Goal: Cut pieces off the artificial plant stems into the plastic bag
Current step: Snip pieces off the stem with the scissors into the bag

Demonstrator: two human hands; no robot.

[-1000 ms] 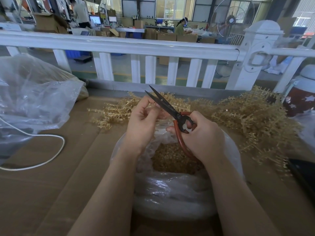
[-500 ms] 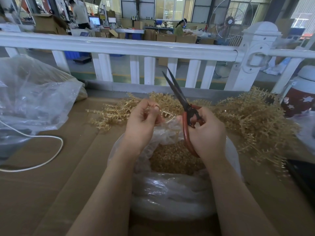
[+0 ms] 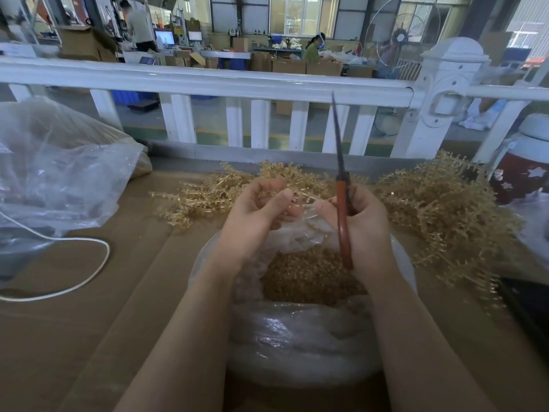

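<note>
The fingers of the left hand are curling together and pinching a thin golden stem just above the bag's mouth, while the fingers of the right hand are wrapping round the red handles of the scissors, gripping them so the dark blades are standing closed and pointing almost straight up in front of the railing.

The brown cardboard-covered table is carrying everything. Behind it the white railing is running across the view, with a workshop beyond where two people are standing or sitting among boxes.

On the table's left a large crumpled clear bag is lying, and a white cord is looping out from under it.

Along the far edge the pile of golden artificial plant stems is spreading from the middle to the right, passing behind both hands.

Directly under the hands the plastic bag is sitting open, its rim rolled down, and it is holding a heap of small golden cut pieces.

At the right edge a red and white container with star marks is standing near the pile, and a dark flat object is lying at the table's right edge; what it is cannot be told.
</note>
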